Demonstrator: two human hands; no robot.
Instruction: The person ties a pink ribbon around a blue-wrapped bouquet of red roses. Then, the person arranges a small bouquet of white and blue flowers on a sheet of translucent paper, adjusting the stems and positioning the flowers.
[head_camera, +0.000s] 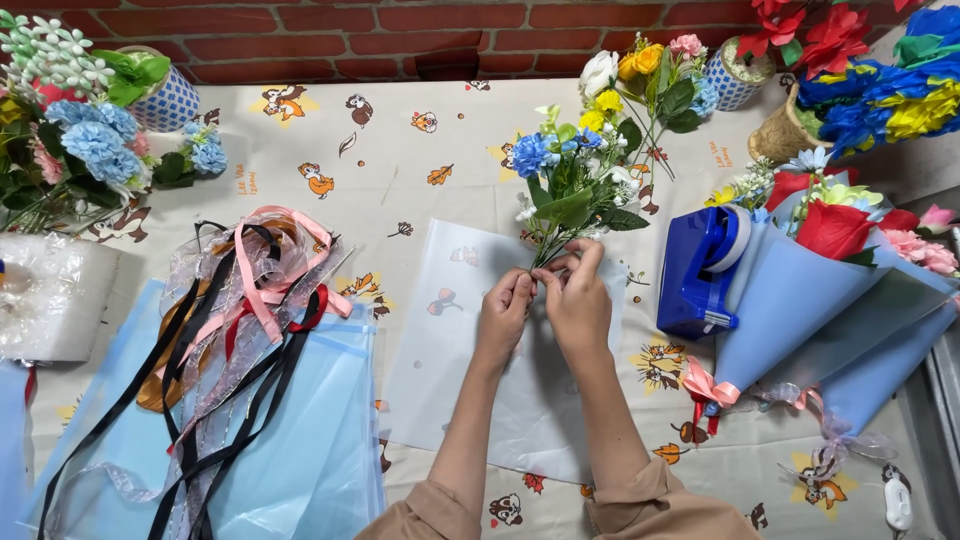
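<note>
1. Just left of the blue tape dispenser (700, 272), I see both hands meeting at the foot of a small bunch of artificial flowers (572, 185), over a pale translucent wrapping sheet (440, 330).
2. My left hand (503, 318) is pinched narrow on the lowest part of the stems; my right hand (578, 300) is curled around them just beside it, fingers touching the left's.
3. The bunch's long axis runs from the hands up and slightly toward the dispenser's side, blooms pointing away from me, stems toward me.
4. Both hands are on the stems; the right sits a little nearer the blooms and the dispenser.
5. On the far side from the dispenser, well apart, lie ribbons (250, 300) on light blue sheets (310, 450).
</note>
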